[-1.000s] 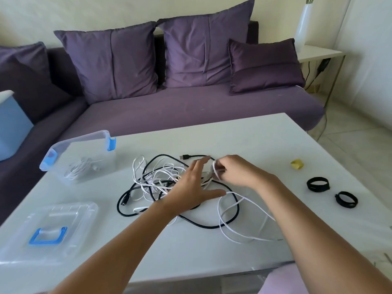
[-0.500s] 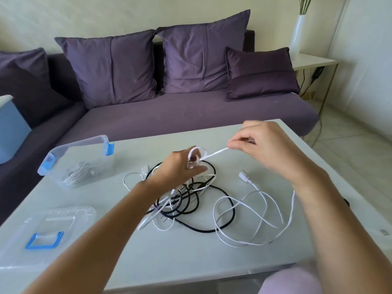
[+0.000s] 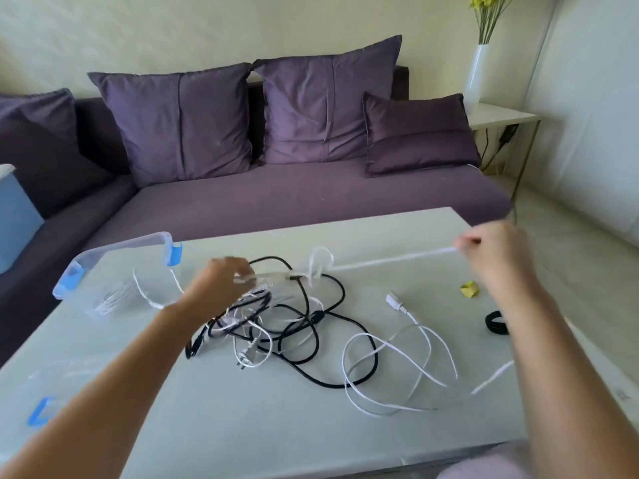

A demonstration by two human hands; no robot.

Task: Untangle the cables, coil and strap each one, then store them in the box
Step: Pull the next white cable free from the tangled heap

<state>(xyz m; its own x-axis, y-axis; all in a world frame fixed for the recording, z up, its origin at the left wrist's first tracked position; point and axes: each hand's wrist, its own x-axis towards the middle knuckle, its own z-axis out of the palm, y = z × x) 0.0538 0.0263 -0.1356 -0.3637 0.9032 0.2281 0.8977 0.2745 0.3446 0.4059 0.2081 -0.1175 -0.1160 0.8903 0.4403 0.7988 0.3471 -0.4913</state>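
Since your right hand (image 3: 491, 252) pinches the white cable (image 3: 390, 260) running taut leftward to the tangle (image 3: 313, 318) your left hand (image 3: 221, 286) grips, I'd pull it out rightward.

Head-height, forward-down over table (image 3: 242, 426)

Plain white cable (image 3: 394, 301), black cable (image 3: 342, 292), blue-clipped box (image 3: 121, 245), purple sofa (image 3: 311, 198).

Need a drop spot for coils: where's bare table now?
Free: the near table strip in front of the cable tangle; the far strip toward the sofa. Crowded: white cable loops right of the tangle, box and lid left, strap right.
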